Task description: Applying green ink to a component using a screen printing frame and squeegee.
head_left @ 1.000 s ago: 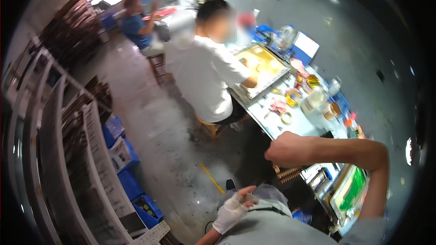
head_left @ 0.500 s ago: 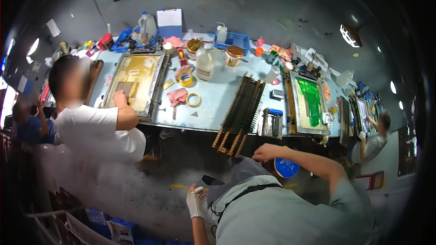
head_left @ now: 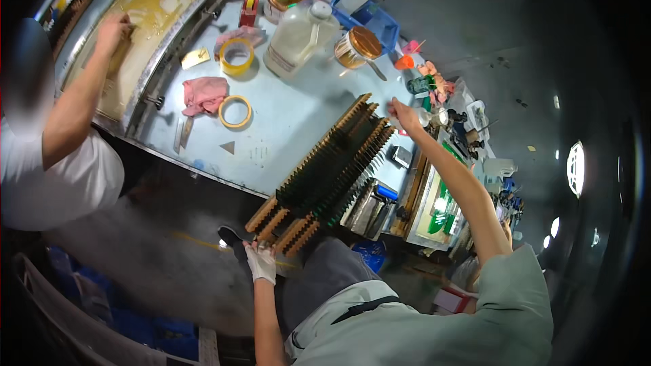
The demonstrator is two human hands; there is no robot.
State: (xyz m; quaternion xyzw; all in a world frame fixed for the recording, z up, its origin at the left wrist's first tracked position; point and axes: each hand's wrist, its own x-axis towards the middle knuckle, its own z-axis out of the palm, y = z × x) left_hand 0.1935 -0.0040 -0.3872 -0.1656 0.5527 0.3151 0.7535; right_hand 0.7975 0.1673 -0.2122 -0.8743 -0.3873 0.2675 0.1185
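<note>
A long dark slotted rack (head_left: 325, 163) with tan toothed rails lies slantwise over the front edge of the table. At its near end is my left hand (head_left: 260, 261), in a whitish glove, its fingers closed on the end of the rails. My bare right hand (head_left: 405, 118) reaches over the table beside the rack's far end. Its fingers are partly stretched, and a small gap seems to part them from the rack. Just right of the rack lie a small dark box (head_left: 401, 156) and a metal tool with a blue roller (head_left: 386, 192).
A co-worker's hand (head_left: 114, 32) works over a yellowish framed screen (head_left: 150, 47) at left. A white jug (head_left: 298, 41), yellow tape roll (head_left: 237, 56), tan tape ring (head_left: 234, 112) and pink cloth (head_left: 203, 95) stand or lie mid-table. A green-smeared screen (head_left: 434, 213) is at right.
My left hand has come up from beside my leg to the rack's near end. My right hand has moved from the near end to the far end. The view has turned and moved closer.
</note>
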